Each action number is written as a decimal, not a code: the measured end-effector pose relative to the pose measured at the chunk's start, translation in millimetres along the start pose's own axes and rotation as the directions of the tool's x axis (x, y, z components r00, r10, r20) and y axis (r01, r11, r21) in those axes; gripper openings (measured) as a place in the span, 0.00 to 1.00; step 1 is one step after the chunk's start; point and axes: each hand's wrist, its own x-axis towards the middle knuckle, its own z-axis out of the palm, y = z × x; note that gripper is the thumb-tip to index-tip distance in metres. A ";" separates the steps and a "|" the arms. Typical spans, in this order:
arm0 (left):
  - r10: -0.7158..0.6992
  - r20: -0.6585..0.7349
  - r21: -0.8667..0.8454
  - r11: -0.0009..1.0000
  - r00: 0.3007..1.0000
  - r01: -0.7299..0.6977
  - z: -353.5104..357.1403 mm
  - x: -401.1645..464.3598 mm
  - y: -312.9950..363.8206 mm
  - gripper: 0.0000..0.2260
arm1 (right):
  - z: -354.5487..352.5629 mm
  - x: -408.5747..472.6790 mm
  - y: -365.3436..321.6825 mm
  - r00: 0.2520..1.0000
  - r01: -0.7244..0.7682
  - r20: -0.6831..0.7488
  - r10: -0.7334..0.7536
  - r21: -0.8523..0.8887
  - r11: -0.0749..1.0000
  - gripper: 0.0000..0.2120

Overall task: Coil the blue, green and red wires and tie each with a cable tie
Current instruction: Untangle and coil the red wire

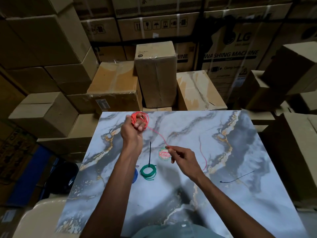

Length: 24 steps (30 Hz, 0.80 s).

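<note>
My left hand (133,130) is raised over the far left of the marble table (240,194) and grips a red wire coil (144,117) wound around its fingers. A red strand runs from that coil down to my right hand (184,156), which pinches it; the red tail (204,157) curves on to the right over the table. The green coil (148,172) lies on the table with a black cable tie (150,154) sticking up from it. The blue coil (135,176) lies beside it, mostly hidden behind my left forearm. A loose dark cable tie (236,177) lies to the right.
A round red and green sticker (163,154) is on the table next to my right hand. Cardboard boxes (154,74) are stacked behind the table and on both sides. A cream chair (37,219) and a dark object stand at the lower left.
</note>
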 end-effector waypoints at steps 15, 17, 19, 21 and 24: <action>0.260 0.201 0.720 0.615 0.944 -0.323 -53.6 -4.3 -62.3 0.20 | -11.5 1.2 -91.1 0.945 0.320 0.106 -0.309 -0.108 0.941 0.10; 0.186 0.285 0.753 0.564 0.940 -0.339 -55.8 -14.1 -68.3 0.21 | -19.7 11.4 -98.0 0.951 0.308 0.060 -0.304 -0.075 0.948 0.09; 0.101 0.333 0.756 0.565 0.938 -0.329 -54.7 -21.8 -71.9 0.22 | -30.5 22.6 -102.3 0.949 0.314 0.018 -0.314 0.002 0.949 0.07; 0.041 0.350 0.711 0.639 0.936 -0.294 -52.5 -28.4 -71.7 0.22 | -42.0 32.7 -104.9 0.953 0.301 -0.031 -0.300 0.139 0.943 0.05; 0.001 0.368 0.651 0.714 0.930 -0.259 -43.6 -39.0 -67.4 0.22 | -54.8 42.0 -101.6 0.979 0.202 -0.086 -0.186 0.241 0.949 0.08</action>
